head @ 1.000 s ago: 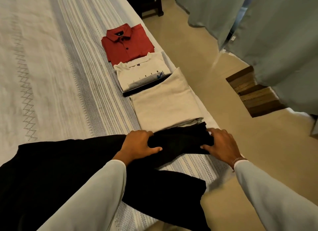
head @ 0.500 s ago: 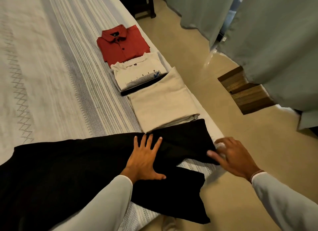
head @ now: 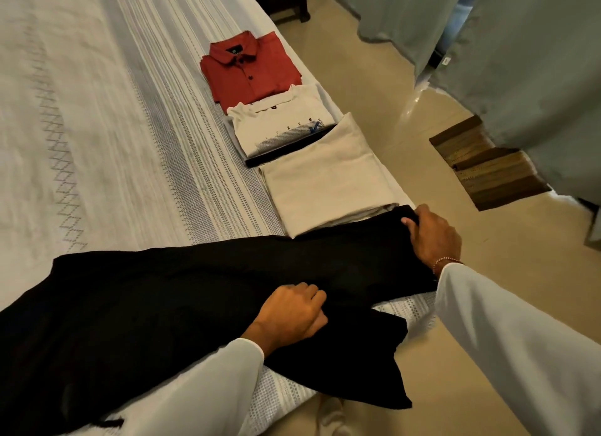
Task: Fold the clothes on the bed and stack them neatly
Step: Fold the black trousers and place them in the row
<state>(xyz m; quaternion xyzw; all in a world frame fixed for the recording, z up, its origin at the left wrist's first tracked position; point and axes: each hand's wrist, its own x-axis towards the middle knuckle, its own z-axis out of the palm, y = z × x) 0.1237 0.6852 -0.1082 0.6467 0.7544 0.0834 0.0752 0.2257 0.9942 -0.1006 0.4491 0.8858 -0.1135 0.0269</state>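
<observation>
While the pale striped woven bed cover (head: pixel 136 162) carries everything, my long black cloth garment (head: pixel 169 292) lies unfolded across its near edge, one end hanging off toward the floor. Beyond it, along the bed's right edge, sit three folded pieces in a row: beige folded cloth (head: pixel 325 178) nearest and touching the black garment, white printed T-shirt (head: pixel 279 126) next, red collared shirt (head: pixel 250 71) farthest. My left hand (head: pixel 292 315) rests on the black cloth, fingers curled into it. My right hand (head: pixel 432 237) grips its far corner.
</observation>
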